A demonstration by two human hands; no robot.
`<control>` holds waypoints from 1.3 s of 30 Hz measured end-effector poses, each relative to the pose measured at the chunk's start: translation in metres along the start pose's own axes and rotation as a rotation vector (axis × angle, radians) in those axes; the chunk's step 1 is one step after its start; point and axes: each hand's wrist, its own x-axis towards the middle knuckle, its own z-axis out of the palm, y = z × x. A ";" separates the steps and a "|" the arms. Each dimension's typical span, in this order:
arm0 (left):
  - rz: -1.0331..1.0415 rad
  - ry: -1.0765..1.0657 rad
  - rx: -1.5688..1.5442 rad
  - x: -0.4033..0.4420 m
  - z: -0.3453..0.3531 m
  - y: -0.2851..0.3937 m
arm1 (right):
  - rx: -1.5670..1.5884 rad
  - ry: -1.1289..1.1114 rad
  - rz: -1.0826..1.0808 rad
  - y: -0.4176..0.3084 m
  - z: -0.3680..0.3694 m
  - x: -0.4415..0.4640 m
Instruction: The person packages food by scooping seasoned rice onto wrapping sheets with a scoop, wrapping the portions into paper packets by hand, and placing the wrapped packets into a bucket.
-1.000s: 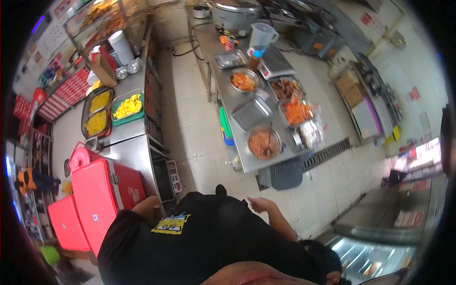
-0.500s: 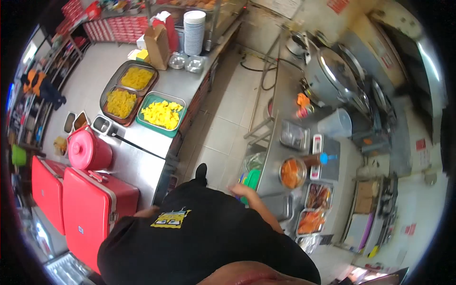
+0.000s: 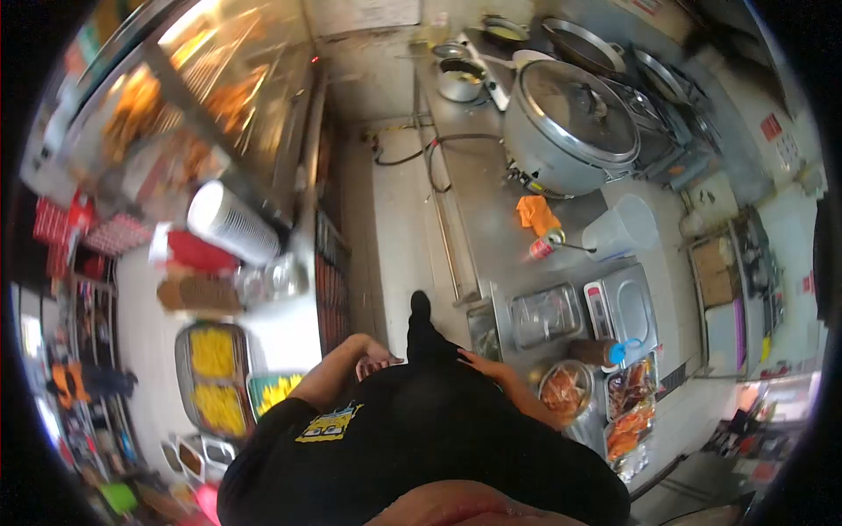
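The fingers of the left hand (image 3: 375, 359) look loosely bent, held just in front of the body; whether they pinch something small I cannot tell. The right hand (image 3: 474, 361) is low beside the black shirt (image 3: 438, 438), its fingers partly lost against the dark cloth — open, closed or resting on it, the view does not settle. No sizeable object shows in either of the 2 hands.

Behind the fingers, the left wrist is bent, the forearm angled out toward the left counter (image 3: 289, 340) with the elbow away from the ribs. The right forearm runs forward and inward from the sleeve, its hand well apart from the left.

Farther out, the yellow food (image 3: 279, 392) lies in a green tray (image 3: 255, 387) on the left counter, just past the left forearm. The orange food (image 3: 564, 393) sits in a round bowl (image 3: 591, 387) on the right counter (image 3: 482, 228), near the right forearm.

With 1 shoe (image 3: 421, 307) set forward on the floor (image 3: 392, 237) between the counters, I judge this to be a step of walking, not handling. Taking up anything here would call for a reach sideways over either counter — fingers spread first, body turned to face it.
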 end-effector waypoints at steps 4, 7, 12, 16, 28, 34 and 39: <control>0.230 0.351 0.066 -0.084 -0.061 0.019 | -0.159 -0.039 -0.281 -0.041 -0.102 0.085; 0.273 0.452 0.105 -0.151 -0.101 0.024 | 0.070 -0.166 0.280 -0.118 -0.172 0.138; 0.353 0.544 0.158 -0.238 -0.186 0.050 | -0.140 0.021 0.162 -0.231 -0.276 0.236; 0.386 0.567 0.257 -0.280 -0.267 0.087 | -0.178 0.204 0.026 -0.342 -0.336 0.285; 0.257 0.863 0.887 -0.561 -0.539 0.339 | 0.390 0.519 0.039 -0.454 -0.445 0.373; 0.724 1.408 0.653 -0.699 -0.555 0.514 | 0.158 0.938 -0.182 -0.553 -0.513 0.389; 0.756 1.388 0.519 -0.743 -0.555 0.602 | -0.218 1.149 -0.389 -0.638 -0.672 0.463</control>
